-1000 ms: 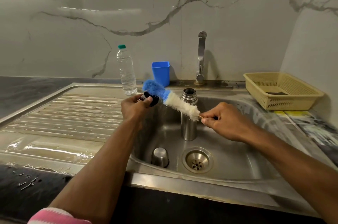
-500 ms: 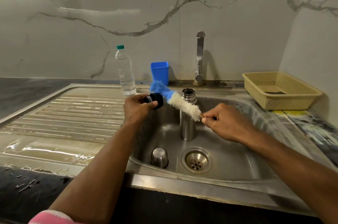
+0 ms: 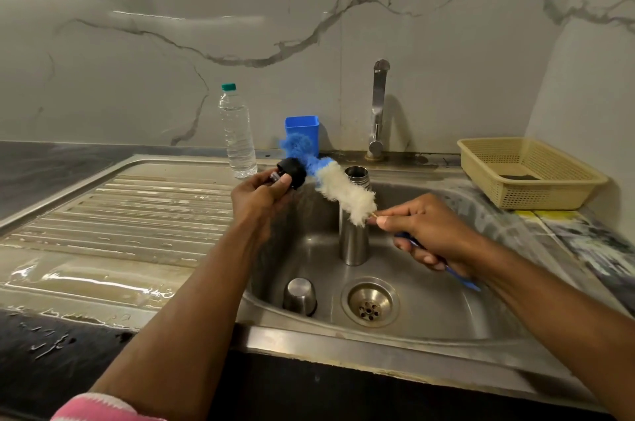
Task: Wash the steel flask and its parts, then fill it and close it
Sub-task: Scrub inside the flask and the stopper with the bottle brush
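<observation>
L hand (image 3: 263,192) grips the black stopper (image 3: 292,172), fingers curled round it, thumb on its edge. R hand (image 3: 426,231) pinches the bottle brush (image 3: 330,180) at the wire just below the bristles, rest of fingers wrapped on the blue handle that pokes out behind the palm. Change vs 1 s ago: stopper has turned in the L hand so its black face now points toward the brush, and the blue brush tip has slid past it, sitting just behind/above the stopper instead of beside it; white bristle section now lies between the two hands. My read: scrubbing the stopper is mid-stroke, so we're on the parts-washing step; fill + close not started. Near side, below and between the hands: steel cup-lid (image 3: 299,295) upside down on the sink (image 3: 343,345) floor, just L of the drain (image 3: 370,302). Flask body (image 3: 354,231) stands upright, open-mouthed, in the basin directly under the brush, between the hands, touching neither. Beyond L hand: clear water bottle (image 3: 237,135) w/ green cap on the drainboard (image 3: 103,214) edge, blue cup (image 3: 302,128) partly hidden behind the brush tip. Beyond R hand: tap (image 3: 378,111), no water visibly running; beige basket (image 3: 525,173) off to the R on the counter. In the way: nothing blocks the brush, but a low stroke could clip the flask mouth, knock-over risk imo. Drainboard is wet.
</observation>
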